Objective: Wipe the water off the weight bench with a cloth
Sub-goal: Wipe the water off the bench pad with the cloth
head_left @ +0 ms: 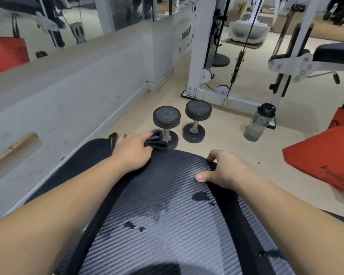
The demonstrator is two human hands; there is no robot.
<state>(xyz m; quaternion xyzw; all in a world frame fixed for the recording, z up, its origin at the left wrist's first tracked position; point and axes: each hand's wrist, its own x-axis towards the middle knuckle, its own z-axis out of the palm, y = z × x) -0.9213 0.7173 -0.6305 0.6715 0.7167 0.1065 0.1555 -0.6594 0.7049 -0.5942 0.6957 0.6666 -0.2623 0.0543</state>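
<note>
Bench: the dark, carbon-weave padded weight bench runs away from the person, narrowing to a rounded far end.
Water: several dark drops and small puddles sit on the pad's middle and right side, with a thin wet smear between them; one more patch lies near the right edge, closer in.
Right hand: the right hand is clamped on the bench's right edge near the far end, thumb pressed on the top surface, fingers curled under the rim. It holds nothing but the bench.
Left hand: the left hand rests at the far left corner of the pad, fingers closed round a bunched dark grey cloth.
Cloth position: it sits past the bench's tip, well apart from the water, so no wiping looks begun.
Floor beyond: two black round-headed dumbbells stand just past the bench end; a clear plastic bottle with a black lid stands to their right.
Risk: a tightly bunched cloth may only push the puddles about, and a sweep towards the right edge could send water onto the bracing hand or the floor.
Risk two: the near-edge patch is easily missed.
</note>
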